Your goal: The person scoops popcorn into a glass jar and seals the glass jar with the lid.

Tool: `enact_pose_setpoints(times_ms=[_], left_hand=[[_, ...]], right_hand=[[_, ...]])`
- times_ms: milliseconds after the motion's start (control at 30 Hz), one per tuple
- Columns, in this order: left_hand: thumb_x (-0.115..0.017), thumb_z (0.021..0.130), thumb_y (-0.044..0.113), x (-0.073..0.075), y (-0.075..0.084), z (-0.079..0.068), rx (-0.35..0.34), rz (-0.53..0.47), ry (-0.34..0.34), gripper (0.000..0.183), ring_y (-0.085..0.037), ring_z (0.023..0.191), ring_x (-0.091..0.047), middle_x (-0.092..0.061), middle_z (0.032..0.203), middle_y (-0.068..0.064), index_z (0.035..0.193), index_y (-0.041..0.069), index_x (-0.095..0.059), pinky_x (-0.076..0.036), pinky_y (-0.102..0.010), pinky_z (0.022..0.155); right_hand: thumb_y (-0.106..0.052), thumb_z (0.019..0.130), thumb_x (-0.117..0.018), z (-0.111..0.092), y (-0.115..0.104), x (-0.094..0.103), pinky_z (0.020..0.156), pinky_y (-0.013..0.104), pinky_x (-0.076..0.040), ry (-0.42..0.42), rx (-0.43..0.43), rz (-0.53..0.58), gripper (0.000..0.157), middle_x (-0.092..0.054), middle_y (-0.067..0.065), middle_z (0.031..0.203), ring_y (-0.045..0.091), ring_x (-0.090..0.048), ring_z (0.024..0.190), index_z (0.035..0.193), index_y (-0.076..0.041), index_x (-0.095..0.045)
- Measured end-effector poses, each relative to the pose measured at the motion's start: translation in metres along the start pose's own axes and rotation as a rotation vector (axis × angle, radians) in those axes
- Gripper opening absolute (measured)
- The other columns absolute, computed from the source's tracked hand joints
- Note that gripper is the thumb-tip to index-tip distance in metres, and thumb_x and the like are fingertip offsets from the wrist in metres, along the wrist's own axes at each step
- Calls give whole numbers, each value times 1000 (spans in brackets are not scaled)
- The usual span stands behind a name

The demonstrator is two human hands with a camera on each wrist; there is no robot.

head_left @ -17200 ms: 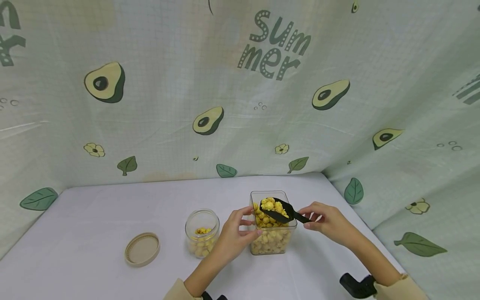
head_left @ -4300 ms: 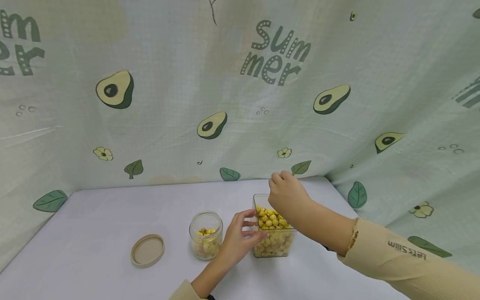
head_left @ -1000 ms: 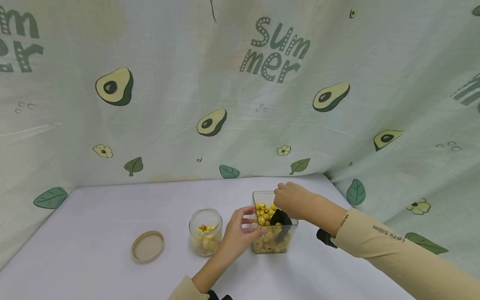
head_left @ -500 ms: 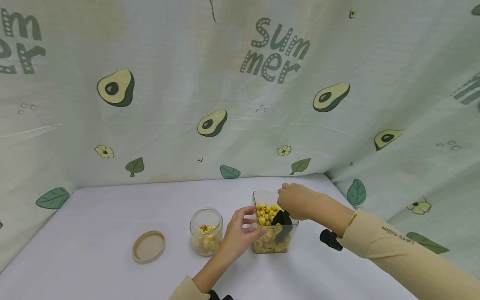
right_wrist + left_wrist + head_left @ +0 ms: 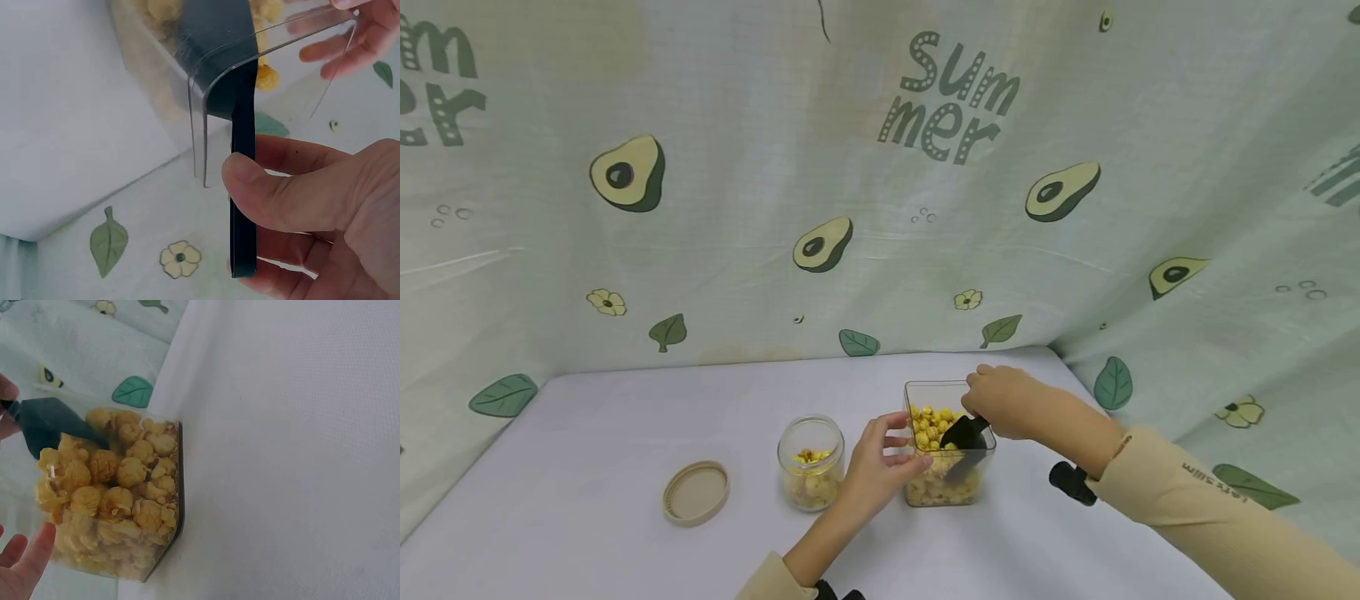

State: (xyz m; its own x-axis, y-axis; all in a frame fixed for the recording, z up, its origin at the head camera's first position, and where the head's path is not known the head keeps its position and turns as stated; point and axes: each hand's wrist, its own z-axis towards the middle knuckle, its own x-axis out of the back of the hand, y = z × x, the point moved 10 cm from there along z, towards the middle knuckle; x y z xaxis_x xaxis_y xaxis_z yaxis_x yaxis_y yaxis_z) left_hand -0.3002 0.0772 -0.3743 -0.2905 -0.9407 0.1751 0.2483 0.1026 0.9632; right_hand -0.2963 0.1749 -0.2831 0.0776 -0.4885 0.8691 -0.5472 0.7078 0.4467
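My right hand [image 5: 1003, 402] pinches the handle of a black scoop [image 5: 244, 187] between thumb and fingers. The scoop's blade is down inside a clear square container [image 5: 950, 387], among yellow popcorn [image 5: 131, 469]. At the container's left side, my left hand [image 5: 880, 462] holds it, thumb at the front corner and fingers along the side near the rim. The container stands upright on the table. Just left of that hand is an open glass jar [image 5: 812, 429], partly filled with popcorn [image 5: 811, 483].
A round beige lid [image 5: 696, 493] lies on the white tablecloth [image 5: 587, 467], left of the jar. Behind the table hangs a pale curtain [image 5: 722, 275] printed with avocados and leaves, which also runs down the right side.
Over the last second the right hand has shifted slightly right, and the scoop's handle has tipped that way, its blade still in the popcorn. The left hand stays at the container.
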Motion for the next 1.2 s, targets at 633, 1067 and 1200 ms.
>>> enact_pose_setpoints(times_ms=[633,1067,1200], left_hand=[[-73,80,20,-1,0,1,2,-5,-6,60,-26,109,-52,-45,129,-12,131,6,-44,-54,-33,87],[-72,81,20,1,0,1,-12,18,-6,60,-27,108,-53,-46,128,-14,131,2,-44,-54,-33,86],[-72,81,20,1,0,1,-12,27,-3,60,-26,107,-54,-46,128,-14,131,2,-44,-54,-33,86]], right_hand=[[6,77,-68,2,9,-2,68,30,-45,16,-5,170,23,-54,-1,80,16,-46,76,86,-15,-67],[-14,73,-78,5,-13,-7,65,29,-45,118,-3,-114,20,-56,1,83,19,-48,78,88,-16,-65],[-13,74,-78,6,-16,-5,63,28,-42,140,44,-115,19,-56,0,82,18,-48,77,86,-16,-65]])
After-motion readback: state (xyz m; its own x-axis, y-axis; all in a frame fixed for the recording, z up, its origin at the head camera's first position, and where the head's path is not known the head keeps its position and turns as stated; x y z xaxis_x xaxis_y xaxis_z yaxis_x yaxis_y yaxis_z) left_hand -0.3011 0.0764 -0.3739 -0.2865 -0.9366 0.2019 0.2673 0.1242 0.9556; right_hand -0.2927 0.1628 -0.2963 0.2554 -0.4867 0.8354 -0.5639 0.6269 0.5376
